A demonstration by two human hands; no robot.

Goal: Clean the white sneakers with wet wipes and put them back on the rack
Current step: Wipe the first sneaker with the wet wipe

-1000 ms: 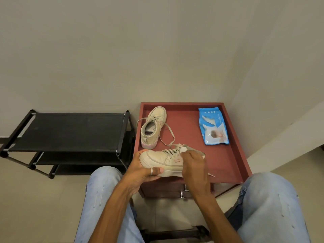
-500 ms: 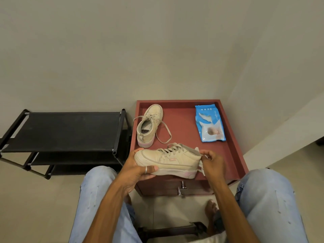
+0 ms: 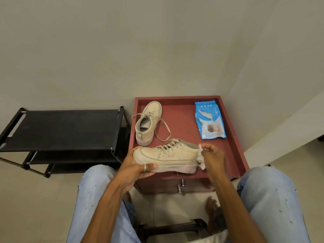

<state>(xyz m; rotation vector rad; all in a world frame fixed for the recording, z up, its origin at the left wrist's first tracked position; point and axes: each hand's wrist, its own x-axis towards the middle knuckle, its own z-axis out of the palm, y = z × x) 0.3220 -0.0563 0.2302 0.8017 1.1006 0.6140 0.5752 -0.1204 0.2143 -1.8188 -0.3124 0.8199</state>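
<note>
- Head view, the shoe in hand: the left grip [image 3: 135, 170], a bare hand with a ring on the thumb, holds the near sneaker [image 3: 166, 154] by its toe. The fingers are curled under the toe and the thumb lies along the sole's edge. The shoe is turned side-on, toe to the left, over the front edge of the red tabletop [image 3: 182, 123]. I cannot tell whether it rests there or is lifted.
- Head view, the wiping hand: the right grip [image 3: 213, 156] pinches a crumpled white wet wipe [image 3: 201, 159] between thumb and fingertips. The wipe is against the back of that sneaker's heel.
- Head view, the other shoe: the second sneaker [image 3: 148, 125] stands upright just behind the held one, on the left of the tabletop. Its toe points at the wall and its laces trail loose. Neither hand touches it.
- Head view, supplies: the blue wipes pack [image 3: 209, 120] lies flat at the right rear of the tabletop, well apart from both hands. Its flap appears open.
- Head view, the destination: the black rack [image 3: 66, 128] stands just beside the cabinet on the left. No shoe shows on its top shelf, and the lower shelves are largely hidden.
- Progress, as a judgement: cleaning seems to be mid-way on the held sneaker, with the heel now being wiped. Whether the second sneaker has been wiped cannot be told, as both look dull cream. What appears left is finishing this shoe, wiping the other if it needs it, and setting both on the rack.
</note>
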